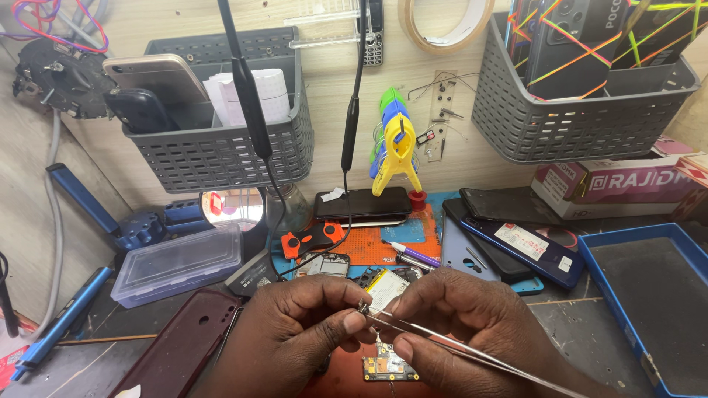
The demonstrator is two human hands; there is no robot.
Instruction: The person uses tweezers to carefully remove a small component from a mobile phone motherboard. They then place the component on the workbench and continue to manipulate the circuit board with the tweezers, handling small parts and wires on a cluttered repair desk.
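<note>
1. Phone's clearly already in pieces. A small circuit board is out and lying on the bench right under the hands, and the opened phone body with its yellowish battery sits just behind them on the orange work mat.
2. Right hand is pinched closed around a pair of metal tweezers, thumb and fingers wrapped on the shaft, tips pointing up-left.
3. Left hand is curled in, thumb and forefinger pressed together right at the tweezer tips. Whether there's a tiny part caught between them I can't tell, it's too small to see.
4. So by my read the strip-down part is done and this is the fiddly small-part stage over the board. Nothing looks reassembled: a dark red back cover lies off to the left, well apart from the phone body.
5. Other stuff around: blue tray on the right, clear plastic box on the left, grey baskets on the wall, yellow clamp standing on a black phone.
</note>
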